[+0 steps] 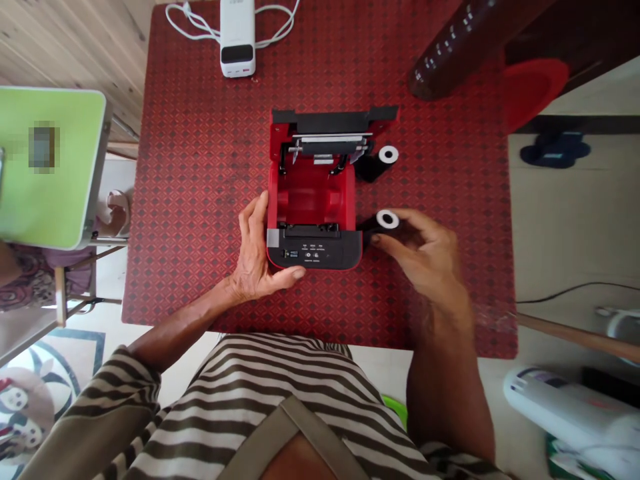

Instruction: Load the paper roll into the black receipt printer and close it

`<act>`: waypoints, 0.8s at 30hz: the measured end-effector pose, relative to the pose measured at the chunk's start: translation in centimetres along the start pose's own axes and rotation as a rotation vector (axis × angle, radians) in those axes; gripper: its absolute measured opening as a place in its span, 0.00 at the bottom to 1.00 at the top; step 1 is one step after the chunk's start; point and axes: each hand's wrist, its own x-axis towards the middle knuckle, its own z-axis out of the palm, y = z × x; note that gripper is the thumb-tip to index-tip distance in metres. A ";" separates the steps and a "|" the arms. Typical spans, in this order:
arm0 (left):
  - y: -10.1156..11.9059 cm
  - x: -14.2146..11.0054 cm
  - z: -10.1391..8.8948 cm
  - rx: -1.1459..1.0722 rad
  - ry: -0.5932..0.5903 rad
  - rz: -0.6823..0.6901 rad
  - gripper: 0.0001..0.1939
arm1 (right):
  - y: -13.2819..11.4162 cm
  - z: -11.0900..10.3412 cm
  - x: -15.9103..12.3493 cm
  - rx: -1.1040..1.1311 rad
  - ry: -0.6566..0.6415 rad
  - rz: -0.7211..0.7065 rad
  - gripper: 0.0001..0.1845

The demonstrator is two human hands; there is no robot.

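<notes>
A red and black printer (314,200) sits in the middle of the red patterned tablecloth (200,167) with its lid swung open toward the back and its red roll bay bare. My left hand (257,257) grips the printer's front left corner, thumb under the front edge. My right hand (423,250) is closed around a black roll with a white core (386,221), held just right of the printer's front. A second black roll with a white core (384,159) lies beside the printer's open lid, untouched.
A white device (237,37) with a white cable lies at the table's far edge. A dark patterned object (460,40) reaches in from the back right over a red stool (533,87). A green-topped stand (47,167) sits left of the table.
</notes>
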 end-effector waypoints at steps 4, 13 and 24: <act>0.2 0.1 -0.1 0.000 -0.021 -0.001 0.78 | -4.2 -2.8 -0.7 0.017 -0.006 -0.051 0.18; 5.9 1.8 -3.1 0.156 0.056 0.027 0.56 | -12.7 -2.6 2.4 -0.174 -0.300 -0.272 0.21; 10.0 4.4 -4.2 0.139 0.135 -0.040 0.08 | -13.4 2.8 3.3 -0.585 -0.206 -0.494 0.18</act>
